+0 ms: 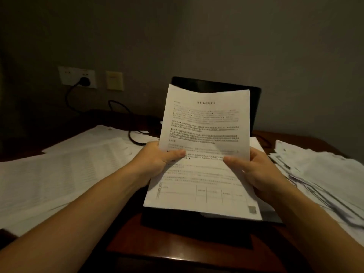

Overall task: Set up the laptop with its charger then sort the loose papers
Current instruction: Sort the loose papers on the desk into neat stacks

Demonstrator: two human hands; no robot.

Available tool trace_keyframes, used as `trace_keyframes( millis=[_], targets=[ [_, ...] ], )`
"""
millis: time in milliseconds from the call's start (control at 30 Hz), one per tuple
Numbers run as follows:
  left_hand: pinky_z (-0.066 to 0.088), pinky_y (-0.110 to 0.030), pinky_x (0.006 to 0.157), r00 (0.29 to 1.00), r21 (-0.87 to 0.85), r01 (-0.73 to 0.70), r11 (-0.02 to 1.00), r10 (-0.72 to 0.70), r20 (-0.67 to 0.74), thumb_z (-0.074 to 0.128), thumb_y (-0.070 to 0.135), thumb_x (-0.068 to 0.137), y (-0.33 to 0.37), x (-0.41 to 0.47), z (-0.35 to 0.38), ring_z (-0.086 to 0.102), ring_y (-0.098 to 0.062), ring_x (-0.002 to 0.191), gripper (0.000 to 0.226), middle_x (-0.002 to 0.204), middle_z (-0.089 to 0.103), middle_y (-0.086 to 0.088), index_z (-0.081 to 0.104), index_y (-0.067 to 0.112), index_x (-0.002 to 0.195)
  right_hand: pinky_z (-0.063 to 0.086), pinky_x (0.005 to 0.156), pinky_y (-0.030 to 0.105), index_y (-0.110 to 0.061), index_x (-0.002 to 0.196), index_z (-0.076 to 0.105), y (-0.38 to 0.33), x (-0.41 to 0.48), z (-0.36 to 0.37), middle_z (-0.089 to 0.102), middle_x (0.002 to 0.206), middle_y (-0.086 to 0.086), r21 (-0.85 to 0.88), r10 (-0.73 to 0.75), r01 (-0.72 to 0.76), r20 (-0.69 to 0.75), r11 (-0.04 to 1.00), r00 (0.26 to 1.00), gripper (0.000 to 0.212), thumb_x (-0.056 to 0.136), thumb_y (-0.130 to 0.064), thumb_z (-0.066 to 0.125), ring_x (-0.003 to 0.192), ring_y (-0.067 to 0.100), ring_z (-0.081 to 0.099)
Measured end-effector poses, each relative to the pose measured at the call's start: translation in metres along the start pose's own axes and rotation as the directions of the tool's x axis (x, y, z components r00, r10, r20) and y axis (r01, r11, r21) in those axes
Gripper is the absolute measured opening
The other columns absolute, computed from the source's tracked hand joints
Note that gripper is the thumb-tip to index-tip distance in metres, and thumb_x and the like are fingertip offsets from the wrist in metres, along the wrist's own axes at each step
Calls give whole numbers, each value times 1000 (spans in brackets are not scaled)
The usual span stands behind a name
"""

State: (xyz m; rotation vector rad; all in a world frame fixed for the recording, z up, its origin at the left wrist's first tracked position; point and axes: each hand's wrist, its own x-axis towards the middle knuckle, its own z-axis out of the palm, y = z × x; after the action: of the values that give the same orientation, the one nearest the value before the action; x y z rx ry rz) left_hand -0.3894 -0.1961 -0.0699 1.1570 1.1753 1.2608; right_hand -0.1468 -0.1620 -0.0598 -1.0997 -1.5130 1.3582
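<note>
Both left hand [157, 157] and right hand [255, 169] pinch one white printed sheet [204, 123] — black laptop [254, 107] seems plugged in, white paper piles [59, 170] unsorted.

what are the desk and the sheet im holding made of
The desk: seemingly dark reddish-brown wood or veneer, smooth with a faint sheen along its front edge. The sheet: thin white matte paper, printed; its top edge curls and it bends where held.

Dim desk workspace in a plain-walled room: dark wooden desk [177, 251] under the left hand [157, 156] and right hand [256, 170], paper stacks [59, 170] outside both, laptop [255, 101] beyond them, wall sockets [77, 76] (one plugged in) beyond the left.
</note>
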Motion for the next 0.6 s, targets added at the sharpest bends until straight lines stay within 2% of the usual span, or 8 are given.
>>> trace_keyframes(
  millis=[100,233,333,367,433,533,600],
  targets=[
    [62,-31,66,998,-97,55,994,-53,25,61,2,96,-3,13,33,75,-22,90,23,107,76,-9,69,8,116,62,62,39,-22,113,64,5,-6,-30,78,95,3,-7,39,-40,-65,999,997,24,93,-10,66,83,27,77],
    [59,-34,77,995,-140,94,986,-91,30,56,13,101,-7,27,65,72,-23,101,25,112,75,-4,64,15,125,59,73,35,-33,115,62,10,-6,-60,75,105,-7,-226,41,-63,-100,972,994,21,96,-27,65,88,18,75],
    [54,-23,65,994,-123,109,986,-109,5,49,12,104,-12,40,82,66,-16,94,25,107,67,2,57,16,127,50,69,24,-39,109,60,13,-2,-78,69,106,-19,-385,47,-87,-111,919,993,11,99,-34,59,88,6,68],
    [53,-24,64,994,-86,105,991,-108,-23,49,10,103,-14,42,86,66,-16,92,26,108,67,0,56,14,128,49,70,24,-38,113,60,14,0,-84,69,108,-19,-422,46,-90,-111,902,993,14,99,-36,58,89,6,68],
    [51,-26,68,992,165,43,985,-22,-126,54,11,100,-18,47,84,66,-13,92,33,109,69,1,52,19,132,51,72,26,-34,121,58,17,3,-93,69,112,-17,-464,51,-104,-125,880,991,22,99,-37,58,91,7,69],
    [47,-19,72,982,490,-81,868,155,-112,62,13,96,-27,48,75,65,-5,94,59,106,71,7,40,30,147,54,75,28,-34,121,58,22,10,-100,69,114,-15,-488,51,-105,-123,866,991,24,97,-34,62,93,8,70],
    [46,-14,74,973,630,-108,769,213,-93,64,15,94,-32,50,72,63,-2,93,54,119,70,7,50,25,145,55,74,28,-33,116,58,26,16,-102,70,112,-15,-473,41,-97,-127,876,991,25,94,-32,68,93,8,71]
  ],
)
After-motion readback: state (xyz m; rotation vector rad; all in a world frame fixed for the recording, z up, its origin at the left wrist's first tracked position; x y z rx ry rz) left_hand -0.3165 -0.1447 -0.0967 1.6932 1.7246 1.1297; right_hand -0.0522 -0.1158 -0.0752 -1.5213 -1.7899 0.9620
